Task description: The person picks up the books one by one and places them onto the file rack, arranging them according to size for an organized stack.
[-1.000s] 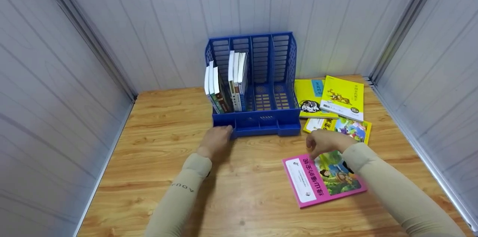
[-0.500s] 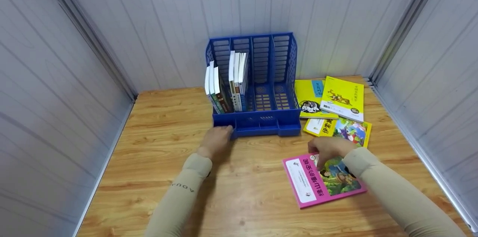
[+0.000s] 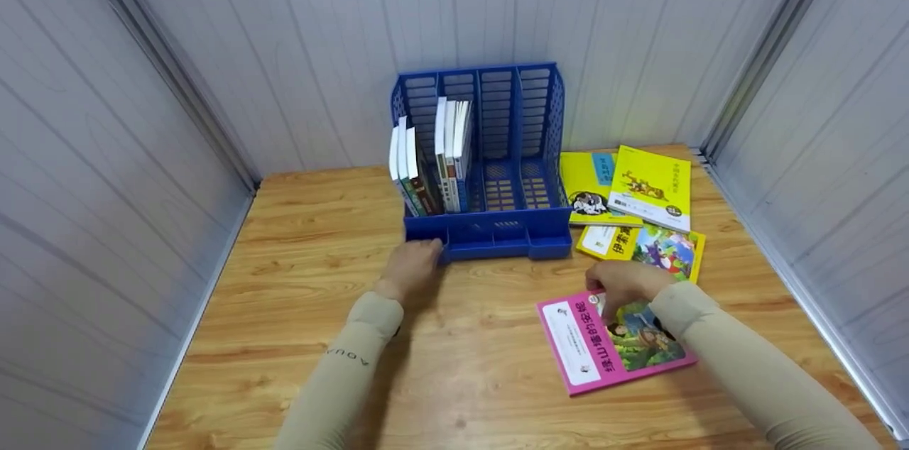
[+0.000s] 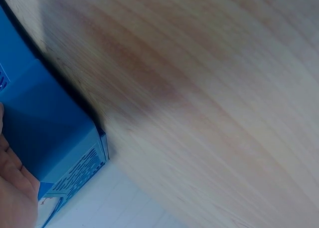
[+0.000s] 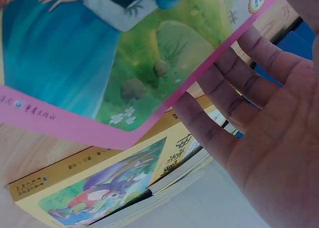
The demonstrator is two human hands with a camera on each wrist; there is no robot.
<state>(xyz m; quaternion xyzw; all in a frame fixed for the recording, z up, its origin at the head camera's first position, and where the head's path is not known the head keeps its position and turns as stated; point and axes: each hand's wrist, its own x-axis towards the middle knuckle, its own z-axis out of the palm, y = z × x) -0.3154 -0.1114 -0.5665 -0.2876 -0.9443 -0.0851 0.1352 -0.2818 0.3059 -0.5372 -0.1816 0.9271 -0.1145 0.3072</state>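
The blue file organizer [image 3: 490, 221] stands near the back wall in the head view, books upright in its two left slots. At its front left corner my left hand [image 3: 412, 267] grips the low front tray; in the left wrist view, fingers [image 4: 15, 173] lie against the blue plastic. A pink-bordered picture book [image 3: 600, 350] lies flat at front right. My right hand [image 3: 628, 281] pinches its far edge, thumb over the cover. In the right wrist view, the fingertips of that hand [image 5: 269, 98] pass behind the book's pink edge [image 5: 174, 96].
Right of the organizer, yellow books overlap in a pile: one with a black-and-white animal [image 3: 589, 201], another with a tiger-like picture [image 3: 653, 184], and a fox-picture book [image 3: 671, 248] nearest the right hand. White panelled walls [image 3: 319, 52] close in the wooden table [image 3: 298, 280].
My right hand has come slightly down toward me, from just above the pink book's far edge onto it, its thumb now over the cover. My left hand stays at the organizer's corner.
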